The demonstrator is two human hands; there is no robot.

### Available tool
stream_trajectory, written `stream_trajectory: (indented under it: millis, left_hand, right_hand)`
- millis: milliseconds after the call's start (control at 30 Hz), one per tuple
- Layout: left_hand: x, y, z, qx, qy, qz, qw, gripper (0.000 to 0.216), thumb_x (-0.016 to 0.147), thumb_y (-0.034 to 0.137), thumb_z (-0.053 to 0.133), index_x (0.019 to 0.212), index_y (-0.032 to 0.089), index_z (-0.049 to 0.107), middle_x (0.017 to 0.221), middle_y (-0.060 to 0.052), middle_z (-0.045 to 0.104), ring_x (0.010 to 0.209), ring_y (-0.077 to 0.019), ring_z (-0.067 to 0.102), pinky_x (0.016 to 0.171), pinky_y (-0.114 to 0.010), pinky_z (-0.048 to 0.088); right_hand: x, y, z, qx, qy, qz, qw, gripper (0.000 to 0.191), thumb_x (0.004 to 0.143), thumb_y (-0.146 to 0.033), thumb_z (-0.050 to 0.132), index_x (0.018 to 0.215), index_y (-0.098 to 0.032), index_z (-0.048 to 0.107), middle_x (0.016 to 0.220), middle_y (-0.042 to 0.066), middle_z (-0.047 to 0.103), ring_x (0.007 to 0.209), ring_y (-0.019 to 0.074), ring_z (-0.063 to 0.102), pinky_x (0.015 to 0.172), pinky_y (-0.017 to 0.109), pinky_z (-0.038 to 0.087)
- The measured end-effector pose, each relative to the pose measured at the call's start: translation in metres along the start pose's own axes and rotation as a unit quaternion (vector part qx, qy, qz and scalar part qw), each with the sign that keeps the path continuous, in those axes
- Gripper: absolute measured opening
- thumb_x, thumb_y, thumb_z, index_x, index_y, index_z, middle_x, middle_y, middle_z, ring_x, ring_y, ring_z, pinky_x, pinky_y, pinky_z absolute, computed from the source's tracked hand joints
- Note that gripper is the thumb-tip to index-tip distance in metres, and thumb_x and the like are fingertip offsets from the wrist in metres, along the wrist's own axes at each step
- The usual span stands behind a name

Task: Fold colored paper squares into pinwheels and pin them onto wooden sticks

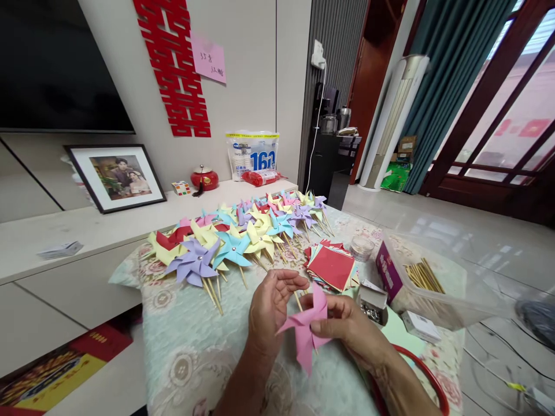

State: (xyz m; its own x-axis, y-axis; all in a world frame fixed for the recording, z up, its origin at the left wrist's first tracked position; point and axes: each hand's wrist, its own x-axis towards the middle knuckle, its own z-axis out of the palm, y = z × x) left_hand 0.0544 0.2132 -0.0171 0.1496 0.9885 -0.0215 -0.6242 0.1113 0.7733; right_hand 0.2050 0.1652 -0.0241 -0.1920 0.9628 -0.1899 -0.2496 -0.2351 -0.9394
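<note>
A pink paper pinwheel (305, 330) on a thin wooden stick is pinched in my right hand (353, 326), the thumb pressing near its middle. My left hand (269, 309) is cupped beside the pinwheel's left blade, fingers stretched out and holding nothing I can see. Just beyond both hands lies a stack of coloured paper squares (332, 267), a red one on top. Right of it is a small open box of metal pins (372, 303). Many finished pinwheels in purple (196, 263), blue (233, 249) and yellow (261, 236) lie in rows at the back left.
A clear plastic bin (451, 306) holds wooden sticks (424, 276). Near it are a round clear container (362, 247), a small white box (420, 326) and a red curved handle or ring (427, 372). A flowered tablecloth (173, 329) covers the table, beside a white cabinet (108, 237).
</note>
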Motion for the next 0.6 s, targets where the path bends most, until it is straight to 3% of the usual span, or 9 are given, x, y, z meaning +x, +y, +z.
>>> stream_trajectory:
  millis: [133, 233, 333, 400, 500, 600]
  left_hand:
    - [-0.005, 0.004, 0.007, -0.046, -0.057, -0.019, 0.997, 0.039, 0.082, 0.048, 0.061, 0.075, 0.011, 0.071, 0.073, -0.013, 0.075, 0.075, -0.0229, 0.070, 0.079, -0.034, 0.052]
    - [-0.005, 0.007, 0.008, -0.103, -0.060, -0.044, 0.992, 0.037, 0.082, 0.045, 0.061, 0.073, 0.011, 0.072, 0.071, -0.014, 0.074, 0.074, -0.0236, 0.071, 0.082, -0.036, 0.053]
    - [-0.002, 0.010, 0.004, -0.185, -0.025, -0.072, 0.980, 0.033, 0.084, 0.039, 0.059, 0.072, 0.011, 0.073, 0.071, -0.013, 0.074, 0.074, -0.0238, 0.071, 0.086, -0.041, 0.054]
    - [0.002, 0.011, 0.000, -0.231, 0.032, -0.087, 0.968, 0.029, 0.085, 0.032, 0.056, 0.071, 0.012, 0.071, 0.070, -0.010, 0.072, 0.072, -0.0215, 0.070, 0.085, -0.043, 0.055]
    - [0.006, 0.007, -0.003, -0.220, 0.115, -0.090, 0.964, 0.014, 0.083, 0.020, 0.061, 0.076, 0.012, 0.071, 0.071, -0.005, 0.071, 0.066, -0.0159, 0.067, 0.074, -0.034, 0.056]
    - [0.005, 0.002, -0.002, -0.154, 0.072, -0.093, 0.981, 0.012, 0.075, 0.018, 0.072, 0.084, 0.011, 0.072, 0.079, -0.007, 0.073, 0.070, -0.0170, 0.068, 0.069, -0.029, 0.055]
  right_hand:
    - [-0.002, 0.006, 0.001, -0.072, -0.059, 0.021, 0.995, 0.018, 0.062, -0.024, 0.083, 0.072, -0.011, 0.074, 0.062, -0.002, 0.057, 0.057, 0.0092, 0.046, 0.058, 0.022, 0.033]
    - [-0.003, 0.006, 0.001, -0.089, -0.064, 0.025, 0.994, 0.018, 0.062, -0.024, 0.081, 0.070, -0.011, 0.072, 0.060, -0.003, 0.054, 0.056, 0.0090, 0.044, 0.056, 0.021, 0.031]
    - [-0.004, 0.004, 0.002, -0.083, -0.061, 0.013, 0.995, 0.019, 0.064, -0.025, 0.081, 0.072, -0.010, 0.071, 0.061, -0.003, 0.052, 0.056, 0.0087, 0.042, 0.055, 0.021, 0.030]
    - [-0.005, 0.002, 0.002, -0.074, -0.072, 0.003, 0.995, 0.021, 0.065, -0.027, 0.081, 0.073, -0.010, 0.071, 0.061, -0.003, 0.050, 0.056, 0.0081, 0.040, 0.054, 0.020, 0.028]
    - [-0.006, 0.002, 0.003, -0.076, -0.098, -0.005, 0.992, 0.024, 0.068, -0.031, 0.081, 0.074, -0.010, 0.070, 0.062, -0.003, 0.049, 0.057, 0.0077, 0.037, 0.054, 0.020, 0.027]
    - [-0.007, 0.003, 0.002, -0.082, -0.108, -0.008, 0.991, 0.025, 0.069, -0.032, 0.081, 0.075, -0.010, 0.070, 0.063, -0.003, 0.049, 0.058, 0.0082, 0.039, 0.055, 0.021, 0.028]
